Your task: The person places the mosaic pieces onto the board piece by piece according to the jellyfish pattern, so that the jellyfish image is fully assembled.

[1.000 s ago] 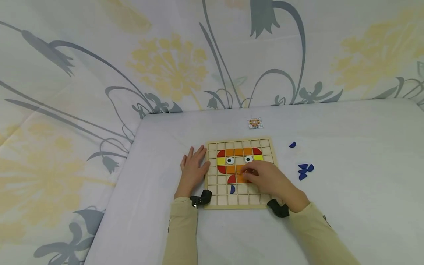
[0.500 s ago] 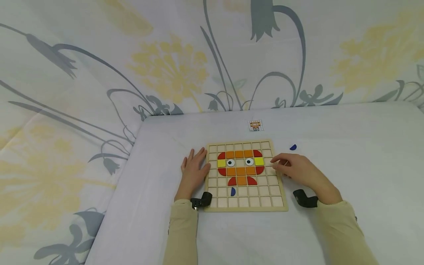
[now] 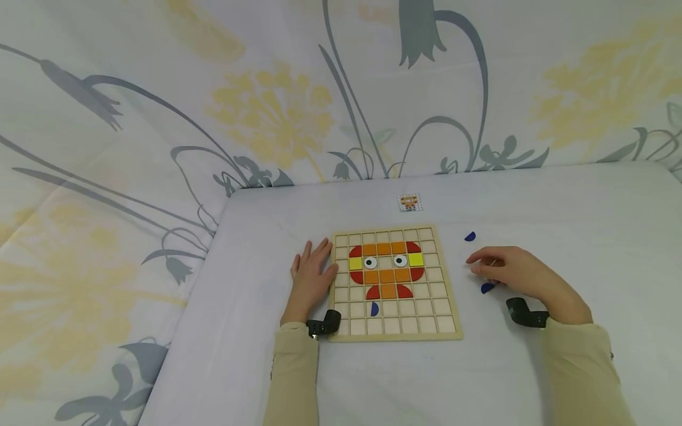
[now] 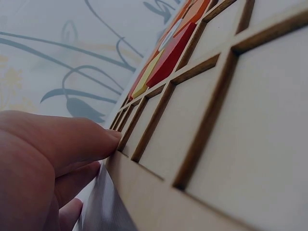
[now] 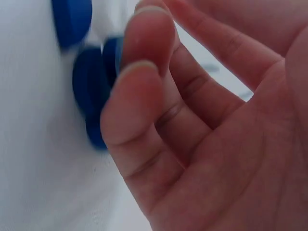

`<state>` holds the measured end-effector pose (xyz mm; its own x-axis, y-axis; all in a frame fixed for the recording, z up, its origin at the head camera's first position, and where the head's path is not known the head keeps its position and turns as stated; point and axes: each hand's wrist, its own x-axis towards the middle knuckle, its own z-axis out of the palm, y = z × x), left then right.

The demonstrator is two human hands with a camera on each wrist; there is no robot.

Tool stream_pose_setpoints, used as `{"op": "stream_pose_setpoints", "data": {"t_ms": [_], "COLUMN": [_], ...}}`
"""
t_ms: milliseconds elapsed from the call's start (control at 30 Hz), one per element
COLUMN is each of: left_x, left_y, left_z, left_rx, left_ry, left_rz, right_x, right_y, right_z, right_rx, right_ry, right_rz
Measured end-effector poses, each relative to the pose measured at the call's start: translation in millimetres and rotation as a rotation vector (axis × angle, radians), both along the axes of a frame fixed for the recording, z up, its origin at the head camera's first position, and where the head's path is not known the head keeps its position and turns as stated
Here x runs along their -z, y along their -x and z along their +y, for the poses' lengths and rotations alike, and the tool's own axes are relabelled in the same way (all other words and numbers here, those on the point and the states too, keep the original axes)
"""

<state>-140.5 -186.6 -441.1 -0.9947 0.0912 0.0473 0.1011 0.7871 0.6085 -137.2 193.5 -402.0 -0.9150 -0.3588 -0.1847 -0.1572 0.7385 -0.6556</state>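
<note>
My left hand point(image 3: 311, 278) rests flat by the left side of a wooden grid board point(image 3: 396, 338), its thumb point(image 4: 108, 137) touching the rim. On the board, red, orange and yellow tiles and two eye tiles point(image 3: 400, 260) form a face-like pattern, with red quarter-circle tiles point(image 3: 405, 291) below. A blue half-circle tile point(image 3: 375, 309) lies in a lower cell. My right hand point(image 3: 514, 272) hovers right of the board, fingers loosely bent, over several blue half-circle tiles point(image 5: 89, 79) partly hidden by it. Nothing shows in its grasp.
Another blue half-circle tile point(image 3: 470, 236) lies alone, farther back on the white cloth. A small picture card point(image 3: 409, 202) with a gridded design lies behind the board. Floral fabric point(image 3: 272, 112) rises at the back and left.
My right hand has moved right, from above the board to the loose blue tiles. The lower right red quarter-circle tile it covered now shows. My left hand stays put.
</note>
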Motion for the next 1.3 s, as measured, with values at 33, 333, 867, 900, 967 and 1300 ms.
{"op": "stream_pose_setpoints", "data": {"t_ms": [33, 333, 867, 900, 967, 1300], "left_x": [0.2, 1.5, -0.1, -0.6, -0.7, -1.2], "left_y": [0.2, 0.8, -0.2, -0.3, -0.1, 0.2], "left_z": [0.0, -0.8, -0.2, -0.1, 0.0, 0.2], "left_rx": [-0.001, -0.012, 0.006, 0.006, 0.008, 0.004], "left_ry": [-0.002, 0.009, 0.006, 0.005, 0.008, -0.001], "left_rz": [0.002, -0.009, 0.005, 0.003, 0.001, -0.003], "right_x": [-0.2, 5.3, 5.8, 5.5, 5.1, 1.3], "right_y": [-0.1, -3.4, -3.8, -4.0, -4.2, -1.3], "right_z": [4, 32, 39, 39, 40, 36], "right_rx": [0.003, 0.034, 0.067, 0.070, 0.078, 0.115], "right_ry": [-0.009, -0.075, -0.085, -0.075, -0.067, -0.105], "right_rz": [0.008, -0.007, -0.069, -0.073, -0.067, -0.015]}}
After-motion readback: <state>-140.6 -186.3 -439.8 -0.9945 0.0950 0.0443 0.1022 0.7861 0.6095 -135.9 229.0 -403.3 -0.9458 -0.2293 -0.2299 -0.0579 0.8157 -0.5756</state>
